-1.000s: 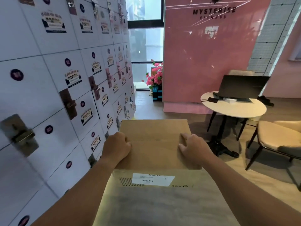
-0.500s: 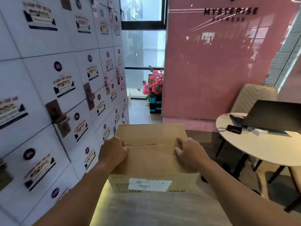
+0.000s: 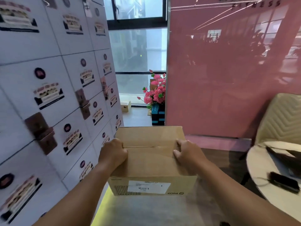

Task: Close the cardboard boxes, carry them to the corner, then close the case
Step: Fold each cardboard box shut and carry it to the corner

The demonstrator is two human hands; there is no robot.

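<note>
Box (image 3: pixel 151 154): flaps closed, left hand (image 3: pixel 113 154) and right hand (image 3: pixel 187 156) gripping opposite sides. Step: carrying to corner. Next, likely: set down level.

Colours: brown box, white lockers, pink wall.
Cardboard box (image 3: pixel 151 162) plain tan-brown; white label (image 3: pixel 149 186) with black print and barcode on near face, black striped patch beside it. Lockers (image 3: pixel 48 95) white, dark round stickers, bronze-brown latches. Wall (image 3: pixel 228 79) glossy pink. Flowers (image 3: pixel 155 92) bright pink, green leaves, on a black and blue stand. Chair (image 3: pixel 281 118) cream, chevron-quilted. Table (image 3: pixel 267 193) white; small black device (image 3: pixel 284 181) on it.
</note>
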